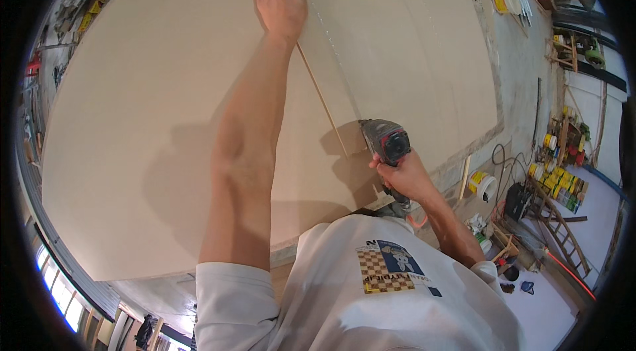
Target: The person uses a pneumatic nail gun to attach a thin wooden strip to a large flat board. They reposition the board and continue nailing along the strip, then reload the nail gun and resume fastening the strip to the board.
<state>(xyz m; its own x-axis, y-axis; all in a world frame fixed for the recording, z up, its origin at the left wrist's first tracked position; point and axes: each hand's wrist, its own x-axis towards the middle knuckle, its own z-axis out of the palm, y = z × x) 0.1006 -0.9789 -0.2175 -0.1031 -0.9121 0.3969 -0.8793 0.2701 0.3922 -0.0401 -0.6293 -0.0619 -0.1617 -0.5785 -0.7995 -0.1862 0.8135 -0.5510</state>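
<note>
A large pale-tan board (146, 119) lies before me. My left hand (281, 3) reaches to its far side and lies with fingers stretched out flat on a thin wooden strip (318, 91), pressing on it without gripping. The strip runs from beyond those fingers toward my body. At the near right of the board, my right hand (407, 175) is wrapped around the handle of a dark grey and red nail gun (383, 139). Its nose points toward the board near a whitish glue line (331, 43); whether it touches cannot be made out. An orange hose (417, 221) shows below the handle.
Right of the board, a white and yellow bucket (487, 185) stands on the floor, another bucket (507, 3) farther off. Several yellow containers (562, 185), a wooden ladder (560, 232) and cables (507, 162) lie beyond. Clutter lines the far left edge.
</note>
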